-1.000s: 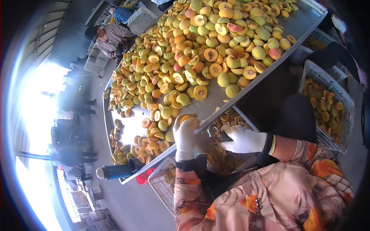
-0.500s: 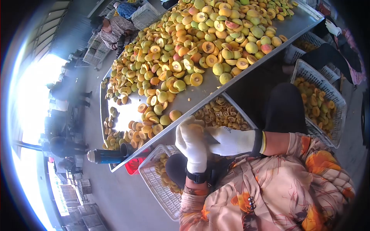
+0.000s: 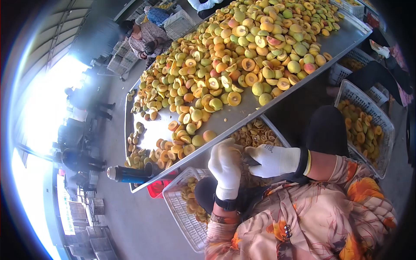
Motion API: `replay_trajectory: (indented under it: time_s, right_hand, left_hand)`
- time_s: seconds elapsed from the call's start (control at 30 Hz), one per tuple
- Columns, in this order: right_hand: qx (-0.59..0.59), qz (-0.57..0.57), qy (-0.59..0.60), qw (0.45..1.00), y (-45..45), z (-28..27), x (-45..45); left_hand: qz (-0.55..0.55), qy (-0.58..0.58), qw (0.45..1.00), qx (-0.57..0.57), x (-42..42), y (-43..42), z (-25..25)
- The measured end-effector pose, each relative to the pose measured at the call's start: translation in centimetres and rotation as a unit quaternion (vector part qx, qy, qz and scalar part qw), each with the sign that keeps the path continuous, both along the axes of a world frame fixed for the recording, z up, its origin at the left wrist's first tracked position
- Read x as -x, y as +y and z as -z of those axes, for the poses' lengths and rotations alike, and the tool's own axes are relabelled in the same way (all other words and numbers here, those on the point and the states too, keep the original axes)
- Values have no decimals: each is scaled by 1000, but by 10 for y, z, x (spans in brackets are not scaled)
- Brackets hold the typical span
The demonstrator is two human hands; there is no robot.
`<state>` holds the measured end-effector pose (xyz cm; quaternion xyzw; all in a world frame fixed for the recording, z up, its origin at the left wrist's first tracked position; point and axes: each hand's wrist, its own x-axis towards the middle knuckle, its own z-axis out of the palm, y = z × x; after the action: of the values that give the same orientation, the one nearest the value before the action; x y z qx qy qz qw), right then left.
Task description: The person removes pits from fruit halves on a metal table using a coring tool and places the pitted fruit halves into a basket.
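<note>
Right up close, the left hand point(image 3: 224, 167), in a white glove, has its fingers curled narrowly inward; what it holds is blurred, so I cannot tell. Beside it, the gloved right hand point(image 3: 275, 160) is closed around a small dark tool point(image 3: 250, 159), partly hidden by the fingers. A dark watch point(image 3: 225, 203) circles the left wrist.

Just beyond the hands, under the table's edge, lies a container of cut fruit pieces point(image 3: 256, 133). A white basket point(image 3: 181, 225) with fruit stands to the left, and another basket point(image 3: 366, 100), also holding fruit, to the right. Near the table's left corner are a blue bottle point(image 3: 130, 174) and, lower, a red container point(image 3: 155, 189).

Farther out, a big heap of halved fruit point(image 3: 216, 69) covers much of the metal table point(image 3: 249, 112), cut faces showing on many. Past the table, a person in a patterned top point(image 3: 145, 38) is near a plastic crate point(image 3: 178, 25), with other people in the hazy background.
</note>
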<state>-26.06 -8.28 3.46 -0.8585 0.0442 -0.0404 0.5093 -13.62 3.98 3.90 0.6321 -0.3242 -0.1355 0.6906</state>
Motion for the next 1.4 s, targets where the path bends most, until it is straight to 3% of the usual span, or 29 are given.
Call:
replay_trajectory:
  time_s: [0.03, 0.13, 0.23, 0.33, 0.4, 0.5, 0.57, 0.63, 0.77, 0.8, 0.87, 0.93, 0.97, 1.0, 1.03, 1.07, 1.1, 1.13, 1.17, 1.27, 1.33, 1.4]
  right_hand:
    - [10, -1, 30, 1000, -1, 1, -1]
    - [-85, 12, -116, 990, 6, 10, -2]
    - [-85, -25, -202, 975, 3, 29, -11]
    - [-110, -67, -20, 991, -7, 27, -7]
    - [-201, -104, 26, 974, -9, 20, -2]
    - [-256, -124, 50, 957, -8, 19, -6]
    - [-338, -145, 95, 925, -15, 13, -5]
    - [-488, -190, 184, 832, -22, -9, 2]
    - [-660, -240, 197, 684, -17, 2, 3]
    - [-676, -255, 186, 666, -17, 5, 2]
    - [-646, -241, 167, 704, -22, 5, 10]
    - [-603, -208, 166, 752, -31, 6, 15]
    - [-489, -194, 191, 829, -37, 25, 15]
    - [-318, -177, 211, 907, -41, 34, 13]
    - [-134, -152, 222, 954, -44, 41, 10]
    - [-47, -118, 218, 968, -44, 61, 11]
    - [41, -81, 213, 973, -40, 79, 13]
    - [38, -45, 174, 983, -37, 84, 12]
    - [31, -41, 179, 983, -36, 82, 6]
    - [13, -25, 180, 983, -33, 78, -7]
    - [22, -21, 177, 984, -32, 81, -10]
    - [16, -29, 199, 979, -33, 78, -13]
  left_hand:
    - [4, 15, 1000, 4, 1, 0, 1]
    - [6, 35, 999, 12, 0, -1, 5]
    - [-2, 10, 1000, -6, 1, -3, 7]
    - [4, -39, 999, -38, 0, -7, 4]
    - [24, -95, 993, -63, 1, -7, -3]
    - [46, -24, 998, -33, -1, -9, -12]
    - [66, -23, 997, -14, -5, -13, -13]
    - [94, 19, 995, 21, -5, -16, -11]
    - [81, 84, 993, 16, 3, -20, -3]
    - [89, 204, 973, 57, 4, -21, -1]
    - [31, 108, 994, 4, -12, -9, 12]
    - [-23, 117, 993, -21, -32, 27, 11]
    - [-49, 122, 991, -34, -41, 45, 11]
    - [-63, -6, 992, -114, -53, 72, 9]
    - [-100, -39, 972, -207, -54, 93, -6]
    - [-143, -91, 940, -295, -69, 115, -3]
    - [-166, -137, 871, -441, -84, 136, -2]
    - [-206, -336, 769, -504, -97, 158, 12]
    - [-234, -514, 625, -540, -109, 172, 23]
    - [-204, -349, 794, -454, -151, 139, 22]
    - [-129, -258, 866, -408, -166, 81, 23]
    - [-58, -227, 851, -469, -181, 21, 36]
